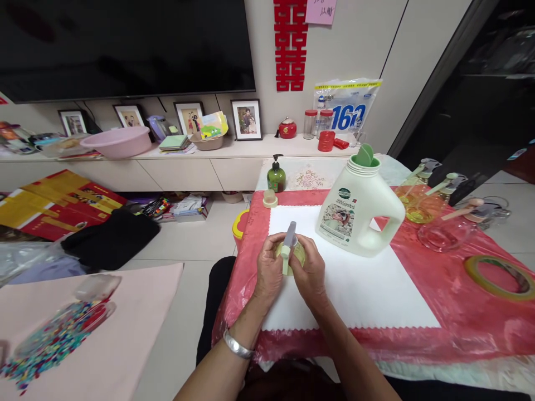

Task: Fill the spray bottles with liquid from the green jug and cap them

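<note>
Over the white mat (359, 295) — left hand (270, 266), right hand (309, 270) — grip around a spray bottle (287, 248)

Wall (355, 50) is pale and smooth, bearing a dark screen (125, 44) and a red paper cutting (290, 47). A long white cabinet (175, 174) stands past the worktop's (472, 328) far edge. Light tiled floor (184, 289) shows along its left edge; a dark glossy panel (489, 106) rises beyond its far right corner.

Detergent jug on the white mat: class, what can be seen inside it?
A green pour spout sits in the open neck, rising above it. Below that, the opaque jug hides everything, so its contents and fill level cannot be seen.
</note>
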`<act>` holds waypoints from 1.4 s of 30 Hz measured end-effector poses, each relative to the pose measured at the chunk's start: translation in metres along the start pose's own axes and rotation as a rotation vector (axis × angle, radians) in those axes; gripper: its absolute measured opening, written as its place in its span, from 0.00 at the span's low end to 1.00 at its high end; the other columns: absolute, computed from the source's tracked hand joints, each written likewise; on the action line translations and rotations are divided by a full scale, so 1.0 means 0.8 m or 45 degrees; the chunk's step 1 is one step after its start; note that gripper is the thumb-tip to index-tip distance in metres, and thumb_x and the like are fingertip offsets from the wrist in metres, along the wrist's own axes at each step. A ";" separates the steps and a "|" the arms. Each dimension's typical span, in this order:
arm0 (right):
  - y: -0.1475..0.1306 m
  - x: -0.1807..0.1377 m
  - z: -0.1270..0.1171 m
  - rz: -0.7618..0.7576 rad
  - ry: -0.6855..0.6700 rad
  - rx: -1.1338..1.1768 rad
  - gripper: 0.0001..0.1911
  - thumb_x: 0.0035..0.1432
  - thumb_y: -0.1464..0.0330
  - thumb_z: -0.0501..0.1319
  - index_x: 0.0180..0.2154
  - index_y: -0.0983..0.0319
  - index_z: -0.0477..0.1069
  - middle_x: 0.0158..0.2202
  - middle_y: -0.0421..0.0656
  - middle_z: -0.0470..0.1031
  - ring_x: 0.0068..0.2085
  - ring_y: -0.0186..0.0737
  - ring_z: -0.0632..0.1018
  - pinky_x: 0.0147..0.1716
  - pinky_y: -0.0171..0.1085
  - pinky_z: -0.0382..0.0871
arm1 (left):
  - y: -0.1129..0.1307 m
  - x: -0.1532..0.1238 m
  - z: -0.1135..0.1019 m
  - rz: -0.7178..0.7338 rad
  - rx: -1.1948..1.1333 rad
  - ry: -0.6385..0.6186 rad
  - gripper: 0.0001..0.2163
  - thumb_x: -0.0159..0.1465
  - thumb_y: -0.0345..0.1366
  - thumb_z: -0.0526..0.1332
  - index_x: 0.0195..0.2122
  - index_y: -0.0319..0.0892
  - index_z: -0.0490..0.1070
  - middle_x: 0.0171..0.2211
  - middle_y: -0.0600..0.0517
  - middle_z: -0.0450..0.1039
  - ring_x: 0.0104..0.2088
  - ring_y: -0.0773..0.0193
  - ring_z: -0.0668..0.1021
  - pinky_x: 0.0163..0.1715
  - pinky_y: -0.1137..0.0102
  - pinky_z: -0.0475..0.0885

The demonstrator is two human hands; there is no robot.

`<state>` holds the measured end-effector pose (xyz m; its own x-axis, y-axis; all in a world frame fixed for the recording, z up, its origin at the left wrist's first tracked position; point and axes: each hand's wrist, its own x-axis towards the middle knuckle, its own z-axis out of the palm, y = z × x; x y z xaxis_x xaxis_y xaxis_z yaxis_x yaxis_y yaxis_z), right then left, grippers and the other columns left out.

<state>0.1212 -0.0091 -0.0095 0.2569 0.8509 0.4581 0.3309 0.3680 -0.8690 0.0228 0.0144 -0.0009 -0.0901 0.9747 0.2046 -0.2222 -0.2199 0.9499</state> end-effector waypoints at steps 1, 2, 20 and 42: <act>-0.001 -0.001 -0.003 0.013 -0.026 0.023 0.18 0.61 0.64 0.59 0.52 0.61 0.70 0.51 0.49 0.75 0.53 0.45 0.75 0.56 0.46 0.69 | -0.001 0.000 0.000 -0.006 -0.005 0.003 0.12 0.57 0.37 0.69 0.41 0.43 0.76 0.42 0.48 0.82 0.45 0.56 0.82 0.50 0.61 0.76; -0.003 -0.001 -0.007 0.027 -0.057 0.048 0.19 0.61 0.63 0.59 0.53 0.61 0.71 0.52 0.49 0.74 0.55 0.45 0.75 0.57 0.45 0.69 | -0.002 0.000 -0.001 -0.009 -0.007 0.001 0.12 0.57 0.38 0.70 0.42 0.43 0.77 0.42 0.48 0.82 0.45 0.55 0.82 0.49 0.61 0.76; 0.011 0.004 -0.007 0.181 -0.049 0.188 0.19 0.63 0.57 0.60 0.51 0.60 0.74 0.52 0.49 0.74 0.54 0.44 0.75 0.57 0.46 0.69 | -0.020 -0.005 -0.002 -0.083 -0.029 0.135 0.16 0.57 0.47 0.72 0.41 0.42 0.78 0.38 0.49 0.82 0.38 0.56 0.82 0.44 0.62 0.77; 0.001 0.014 -0.012 0.143 -0.131 0.112 0.18 0.63 0.56 0.59 0.48 0.59 0.75 0.48 0.47 0.74 0.50 0.42 0.75 0.53 0.41 0.71 | -0.014 -0.001 0.007 -0.134 -0.180 0.198 0.18 0.53 0.46 0.75 0.40 0.40 0.80 0.37 0.48 0.84 0.38 0.58 0.83 0.43 0.64 0.78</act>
<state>0.1333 -0.0029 -0.0033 0.1918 0.9208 0.3397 0.2234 0.2961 -0.9287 0.0309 0.0159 -0.0104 -0.2051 0.9771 0.0569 -0.3713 -0.1315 0.9191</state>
